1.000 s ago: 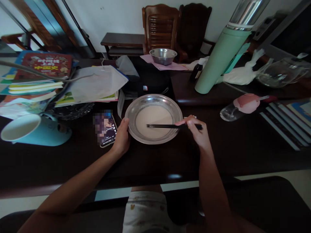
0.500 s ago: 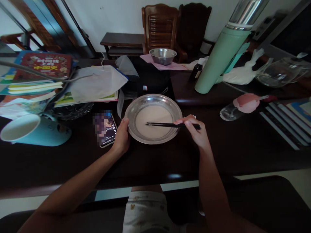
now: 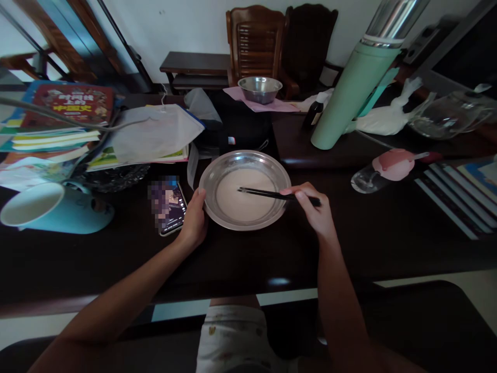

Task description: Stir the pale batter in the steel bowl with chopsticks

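A round metal basin (image 3: 247, 226) stands on the dark table in front of me, with a pale, milky mixture (image 3: 248, 204) covering its bottom. My left hand (image 3: 194, 220) grips the basin's left rim, its thumb on top and its other fingers mostly hidden underneath. In my right hand (image 3: 313, 207), at the right rim, is a pair of dark chopsticks (image 3: 267, 194). They point left, with their tips at the mixture near the middle of the basin. A lit phone (image 3: 171, 210) lies just left of my left hand.
On the left are a light blue mug (image 3: 58, 207) and a stack of books (image 3: 66, 109). A green thermos (image 3: 355, 93), a pink-topped bottle (image 3: 388, 168) and more books (image 3: 462, 191) stand right. Behind the basin are a black bag (image 3: 240, 124) and a small metal bowl (image 3: 260, 90).
The chopstick tips have moved slightly up and to the right within the basin, and my right hand has shifted a little with them. My left hand and the basin are unmoved.
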`<state>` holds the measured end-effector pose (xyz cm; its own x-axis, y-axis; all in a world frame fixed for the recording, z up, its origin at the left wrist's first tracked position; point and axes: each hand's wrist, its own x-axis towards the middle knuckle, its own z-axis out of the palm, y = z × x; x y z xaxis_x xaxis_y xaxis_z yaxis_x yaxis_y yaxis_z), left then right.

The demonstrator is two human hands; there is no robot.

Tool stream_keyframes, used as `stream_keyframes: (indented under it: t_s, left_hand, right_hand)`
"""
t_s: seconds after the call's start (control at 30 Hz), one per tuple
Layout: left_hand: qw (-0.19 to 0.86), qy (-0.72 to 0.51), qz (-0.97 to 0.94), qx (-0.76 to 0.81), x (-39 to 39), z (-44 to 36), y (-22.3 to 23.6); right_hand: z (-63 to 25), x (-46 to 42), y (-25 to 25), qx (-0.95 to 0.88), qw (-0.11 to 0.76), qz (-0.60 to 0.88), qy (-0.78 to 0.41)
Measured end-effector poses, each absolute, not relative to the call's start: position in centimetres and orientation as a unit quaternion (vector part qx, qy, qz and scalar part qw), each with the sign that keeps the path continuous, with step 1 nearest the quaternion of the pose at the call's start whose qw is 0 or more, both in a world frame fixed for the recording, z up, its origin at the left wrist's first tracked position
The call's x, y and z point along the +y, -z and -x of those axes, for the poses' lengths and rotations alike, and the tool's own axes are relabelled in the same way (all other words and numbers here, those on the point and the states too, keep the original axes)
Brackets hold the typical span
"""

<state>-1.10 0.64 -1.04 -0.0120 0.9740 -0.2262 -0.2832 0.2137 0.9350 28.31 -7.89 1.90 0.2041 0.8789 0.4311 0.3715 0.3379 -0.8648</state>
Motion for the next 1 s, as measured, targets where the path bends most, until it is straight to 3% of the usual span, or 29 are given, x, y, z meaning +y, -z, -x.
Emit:
stream_keyframes:
  t_s: [0.13, 0.33, 0.57, 0.8, 1.0]
  left_hand:
    - [0.609, -0.517, -0.355, 0.485, 0.64, 1.17, 1.08]
    - [0.604, -0.520, -0.358, 0.487, 0.63, 1.01, 1.06]
    - [0.608, -0.520, -0.358, 0.482, 0.63, 1.14, 1.04]
    - [0.609, -0.515, -0.354, 0.488, 0.62, 1.10, 0.90]
    - [0.608, -0.519, -0.356, 0.484, 0.59, 1.03, 0.88]
  right_hand:
    - [-28.37, -8.12, -1.79, -0.539, 0.613, 0.537, -0.215]
    - [-28.11, -7.83, -1.97, -0.607, 0.558, 0.505, -0.255]
    - [-28.27, -8.02, -1.71, -0.546, 0.604, 0.538, -0.218]
    - [-28.21, -7.77, -1.85, -0.603, 0.559, 0.517, -0.237]
    - [-28.31, -8.08, -1.85, -0.542, 0.626, 0.517, -0.219]
